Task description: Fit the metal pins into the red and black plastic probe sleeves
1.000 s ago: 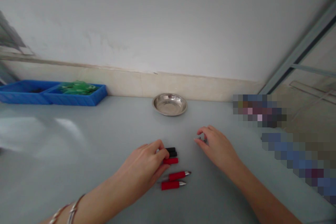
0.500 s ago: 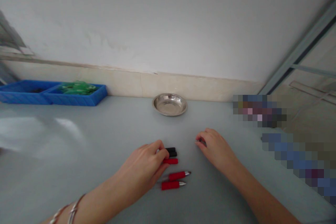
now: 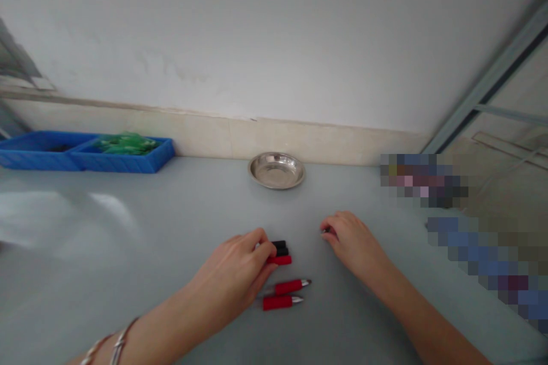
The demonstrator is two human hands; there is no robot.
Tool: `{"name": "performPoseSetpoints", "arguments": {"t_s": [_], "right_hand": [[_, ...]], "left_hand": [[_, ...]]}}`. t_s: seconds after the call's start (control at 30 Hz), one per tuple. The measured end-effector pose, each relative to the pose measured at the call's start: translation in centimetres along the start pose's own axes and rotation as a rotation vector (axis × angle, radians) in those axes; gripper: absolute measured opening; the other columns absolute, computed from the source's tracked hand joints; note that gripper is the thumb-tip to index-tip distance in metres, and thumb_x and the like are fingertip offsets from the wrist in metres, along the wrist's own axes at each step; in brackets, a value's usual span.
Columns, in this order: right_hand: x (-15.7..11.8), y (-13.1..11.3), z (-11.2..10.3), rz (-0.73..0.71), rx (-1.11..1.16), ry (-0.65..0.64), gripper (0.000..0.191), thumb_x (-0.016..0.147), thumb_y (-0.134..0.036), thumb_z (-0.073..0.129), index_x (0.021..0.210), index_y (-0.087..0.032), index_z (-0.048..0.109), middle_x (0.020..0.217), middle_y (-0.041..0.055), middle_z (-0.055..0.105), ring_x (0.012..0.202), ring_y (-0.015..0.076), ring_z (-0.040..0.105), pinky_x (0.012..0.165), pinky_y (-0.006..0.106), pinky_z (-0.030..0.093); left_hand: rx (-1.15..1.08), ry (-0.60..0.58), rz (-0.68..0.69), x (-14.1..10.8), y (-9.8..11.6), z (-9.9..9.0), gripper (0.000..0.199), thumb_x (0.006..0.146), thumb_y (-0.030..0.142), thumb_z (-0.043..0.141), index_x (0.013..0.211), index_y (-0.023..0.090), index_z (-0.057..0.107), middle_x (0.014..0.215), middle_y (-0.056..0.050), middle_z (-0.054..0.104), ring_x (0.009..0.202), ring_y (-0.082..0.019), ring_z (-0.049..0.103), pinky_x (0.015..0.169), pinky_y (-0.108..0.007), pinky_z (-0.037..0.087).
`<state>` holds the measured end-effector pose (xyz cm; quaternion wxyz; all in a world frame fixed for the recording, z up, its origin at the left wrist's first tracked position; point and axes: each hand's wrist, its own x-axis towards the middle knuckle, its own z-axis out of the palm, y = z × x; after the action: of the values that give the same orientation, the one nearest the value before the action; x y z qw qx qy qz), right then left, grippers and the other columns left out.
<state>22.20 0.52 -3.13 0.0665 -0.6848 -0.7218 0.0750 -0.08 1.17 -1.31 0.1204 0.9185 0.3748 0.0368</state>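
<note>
My left hand (image 3: 242, 265) is closed over the rear of a red-gripped pen (image 3: 280, 260), whose front shows no metal tip. Right above it lie two black pen grips (image 3: 280, 247), partly covered by my fingers, so I cannot tell if they are held too. Closer to me, two red pens (image 3: 289, 287) with silver tips rest side by side on the table. My right hand (image 3: 349, 236), off to the right, pinches a small dark, shiny piece (image 3: 326, 230), mostly hidden by the fingers.
A round steel dish (image 3: 277, 171) stands by the wall at the back of the grey table (image 3: 192, 205). At the back left is a blue divided tray (image 3: 124, 164) with green plastic in one compartment. Blurred-out items (image 3: 422, 182) occupy the right edge.
The red-gripped pen under my left hand has shifted slightly away from me, against the black grips. My right hand has moved a little to the right with the small piece.
</note>
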Motion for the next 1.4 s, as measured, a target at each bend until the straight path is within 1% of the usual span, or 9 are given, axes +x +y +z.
{"name": "performPoseSetpoints", "arguments": {"t_s": [0.1, 0.2, 0.33, 0.4, 0.5, 0.6, 0.7, 1.0, 1.4], "right_hand": [[0.0, -0.1, -0.1, 0.008, 0.000, -0.006, 0.017, 0.080, -0.014, 0.049, 0.083, -0.015, 0.066, 0.085, 0.0081, 0.061, 0.088, 0.0215, 0.054, 0.081, 0.033, 0.040], [-0.1, -0.3, -0.3, 0.029, 0.029, 0.064, 0.016, 0.081, -0.017, 0.050, 0.084, -0.016, 0.065, 0.086, 0.0083, 0.058, 0.084, 0.0199, 0.055, 0.077, 0.032, 0.041], [-0.2, -1.0, -1.0, -0.035, 0.281, 0.185, 0.013, 0.080, -0.022, 0.052, 0.083, -0.018, 0.064, 0.080, 0.0046, 0.058, 0.072, 0.0141, 0.054, 0.067, 0.026, 0.041], [-0.4, -1.5, -1.3, -0.077, 0.475, 0.141, 0.013, 0.079, -0.025, 0.053, 0.081, -0.019, 0.064, 0.071, 0.0012, 0.059, 0.063, 0.0115, 0.052, 0.060, 0.023, 0.040], [-0.6, -2.1, -1.3, -0.105, 0.706, 0.014, 0.014, 0.078, -0.028, 0.055, 0.082, -0.018, 0.064, 0.064, -0.0011, 0.061, 0.056, 0.0092, 0.049, 0.054, 0.021, 0.037], [-0.8, -2.5, -1.1, -0.112, 0.825, -0.066, 0.013, 0.076, -0.027, 0.057, 0.082, -0.017, 0.064, 0.067, -0.0008, 0.063, 0.056, 0.0084, 0.050, 0.054, 0.020, 0.038], [-0.8, -2.7, -0.9, -0.112, 0.913, -0.106, 0.013, 0.075, -0.027, 0.058, 0.082, -0.016, 0.063, 0.069, 0.0000, 0.064, 0.061, 0.0091, 0.054, 0.058, 0.021, 0.041], [-0.8, -2.7, -0.8, -0.142, 0.964, -0.094, 0.012, 0.075, -0.026, 0.058, 0.082, -0.016, 0.061, 0.072, 0.0009, 0.063, 0.065, 0.0099, 0.056, 0.061, 0.022, 0.043], [-1.0, -2.9, -0.9, -0.180, 0.973, -0.090, 0.009, 0.074, -0.023, 0.059, 0.080, -0.017, 0.061, 0.073, 0.0012, 0.064, 0.067, 0.0104, 0.056, 0.061, 0.022, 0.042]], "left_hand": [[-0.004, 0.014, 0.015, 0.0, 0.1, -0.1, 0.021, 0.088, 0.021, 0.038, 0.092, 0.017, 0.059, 0.088, -0.005, 0.055, 0.074, -0.016, 0.056, 0.068, -0.029, 0.046], [0.004, 0.034, 0.031, 0.0, 0.2, 0.0, 0.020, 0.087, 0.021, 0.039, 0.091, 0.017, 0.058, 0.087, -0.005, 0.056, 0.073, -0.016, 0.056, 0.068, -0.029, 0.047], [-0.018, 0.120, 0.048, -0.1, 0.2, 0.1, 0.022, 0.089, 0.024, 0.037, 0.090, 0.017, 0.059, 0.085, -0.005, 0.056, 0.071, -0.015, 0.056, 0.067, -0.029, 0.047], [-0.032, 0.181, 0.049, -0.2, 0.2, 0.1, 0.024, 0.090, 0.026, 0.036, 0.089, 0.017, 0.058, 0.084, -0.004, 0.056, 0.072, -0.015, 0.056, 0.067, -0.028, 0.046], [-0.043, 0.241, 0.053, -0.4, 0.0, 0.3, 0.023, 0.090, 0.026, 0.035, 0.089, 0.017, 0.057, 0.083, -0.004, 0.056, 0.074, -0.015, 0.056, 0.067, -0.027, 0.046], [-0.061, 0.278, 0.068, -0.4, -0.1, 0.5, 0.021, 0.090, 0.026, 0.036, 0.091, 0.018, 0.055, 0.084, -0.003, 0.056, 0.073, -0.014, 0.055, 0.067, -0.027, 0.045], [-0.079, 0.292, 0.070, -0.4, -0.1, 0.6, 0.021, 0.091, 0.026, 0.035, 0.092, 0.018, 0.054, 0.085, -0.003, 0.056, 0.074, -0.015, 0.055, 0.067, -0.028, 0.046], [-0.089, 0.291, 0.065, -0.4, 0.0, 0.6, 0.020, 0.090, 0.024, 0.035, 0.092, 0.018, 0.055, 0.083, -0.003, 0.056, 0.071, -0.014, 0.056, 0.065, -0.027, 0.046], [-0.121, 0.355, 0.083, -0.4, -0.1, 0.9, 0.015, 0.089, 0.020, 0.039, 0.089, 0.019, 0.053, 0.079, 0.000, 0.058, 0.065, -0.011, 0.056, 0.059, -0.021, 0.043]]}}
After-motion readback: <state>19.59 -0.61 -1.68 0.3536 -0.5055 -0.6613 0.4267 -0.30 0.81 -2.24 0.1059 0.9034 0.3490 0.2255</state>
